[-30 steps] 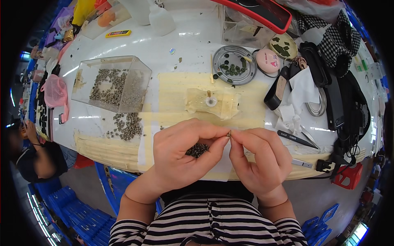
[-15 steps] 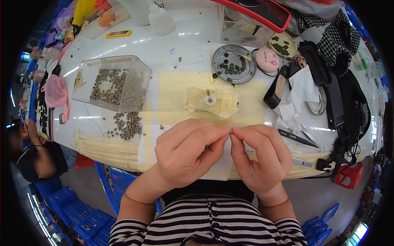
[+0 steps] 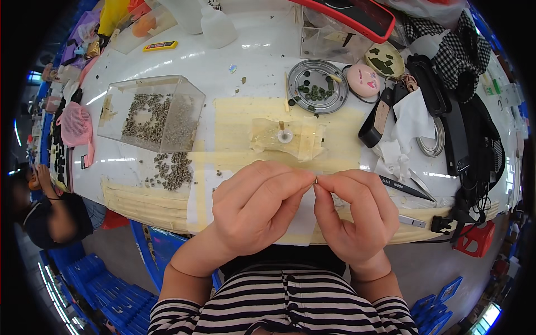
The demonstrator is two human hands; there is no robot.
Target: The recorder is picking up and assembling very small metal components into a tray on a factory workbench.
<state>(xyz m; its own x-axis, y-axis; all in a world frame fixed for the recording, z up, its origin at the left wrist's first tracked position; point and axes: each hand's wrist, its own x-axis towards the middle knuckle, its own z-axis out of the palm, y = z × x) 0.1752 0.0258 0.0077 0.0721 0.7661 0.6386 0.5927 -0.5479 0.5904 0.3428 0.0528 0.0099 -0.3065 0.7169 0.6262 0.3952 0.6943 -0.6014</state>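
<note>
Two hands, left hand point(image 3: 251, 209) and right hand point(image 3: 360, 215), meet, thumbs and forefingers pinched on one tiny part point(image 3: 316, 180) between their tips; light, level pressure should suit it. Ahead stands a peg point(image 3: 282, 129); tweezers point(image 3: 403, 188) lie rightward, a pile point(image 3: 176, 172) leftward; the tabletop's point(image 3: 262, 70) near edge passes beneath the wrists.

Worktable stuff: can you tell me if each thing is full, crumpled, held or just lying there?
Left hand: closed in a pinch
Right hand: pinched too
Tiny piece: held at the fingertips, mostly hidden
Clear box: partly filled with small pieces
Loose pieces: lying outside the box
Metal dish: partly filled with green bits
White tissue: crumpled
Pink strainer: lying down
</note>
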